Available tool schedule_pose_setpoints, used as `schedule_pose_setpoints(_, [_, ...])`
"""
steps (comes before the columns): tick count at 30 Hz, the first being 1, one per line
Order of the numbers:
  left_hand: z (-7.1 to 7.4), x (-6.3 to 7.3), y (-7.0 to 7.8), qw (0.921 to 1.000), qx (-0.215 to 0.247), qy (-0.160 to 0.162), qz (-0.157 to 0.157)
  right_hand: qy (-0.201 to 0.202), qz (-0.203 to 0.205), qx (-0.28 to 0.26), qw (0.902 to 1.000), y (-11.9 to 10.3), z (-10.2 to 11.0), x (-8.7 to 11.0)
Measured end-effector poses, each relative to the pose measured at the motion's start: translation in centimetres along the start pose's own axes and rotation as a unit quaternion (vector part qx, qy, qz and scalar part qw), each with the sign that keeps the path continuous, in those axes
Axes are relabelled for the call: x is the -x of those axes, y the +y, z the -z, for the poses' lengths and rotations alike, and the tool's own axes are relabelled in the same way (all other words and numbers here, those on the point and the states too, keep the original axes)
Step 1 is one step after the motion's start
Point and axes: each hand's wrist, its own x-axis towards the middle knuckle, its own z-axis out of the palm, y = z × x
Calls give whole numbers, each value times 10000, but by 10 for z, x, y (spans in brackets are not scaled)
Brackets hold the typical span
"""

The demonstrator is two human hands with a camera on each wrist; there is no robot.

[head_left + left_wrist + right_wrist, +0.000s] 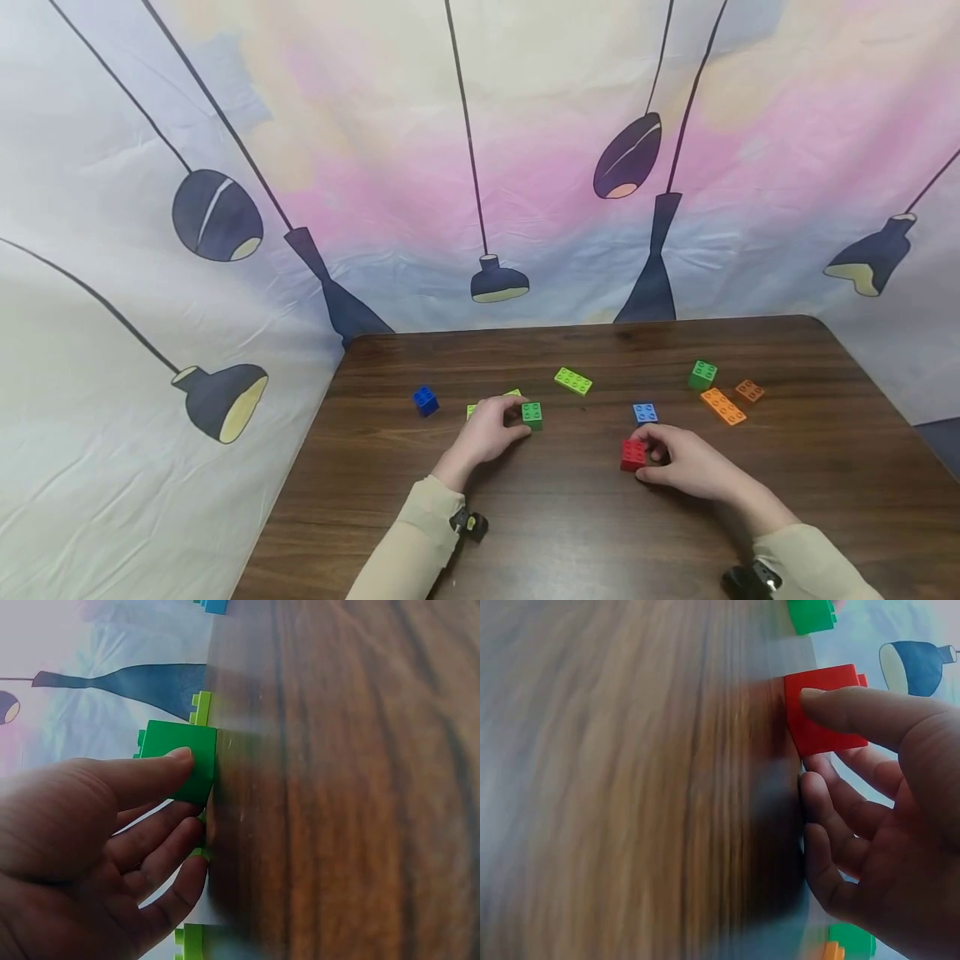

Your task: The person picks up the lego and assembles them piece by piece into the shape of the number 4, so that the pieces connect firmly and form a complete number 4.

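Observation:
My left hand (512, 419) pinches a green square brick (532, 415) that sits on the brown table (570, 517). In the left wrist view the thumb (142, 780) lies across the green brick (180, 769) and the other fingers curl at its far side. A lime brick (472, 410) lies partly hidden behind this hand. My right hand (651, 455) holds a red square brick (632, 455) on the table, just below a flat blue brick (644, 412). In the right wrist view the thumb (855, 712) presses on the red brick (817, 712), with the fingers curled beside it.
Loose bricks lie across the table's middle: a dark blue one (425, 401) at the left, a flat lime one (573, 381), a green one (702, 375) and two orange ones (723, 406) (749, 390) at the right. A printed cloth backdrop (480, 167) hangs behind and to the left.

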Motion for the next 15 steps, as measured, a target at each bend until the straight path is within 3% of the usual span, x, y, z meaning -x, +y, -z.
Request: schedule_pose_setpoints(15, [-1, 4, -1, 9988, 406, 104, 266, -252, 173, -824, 9961, -22, -27, -36])
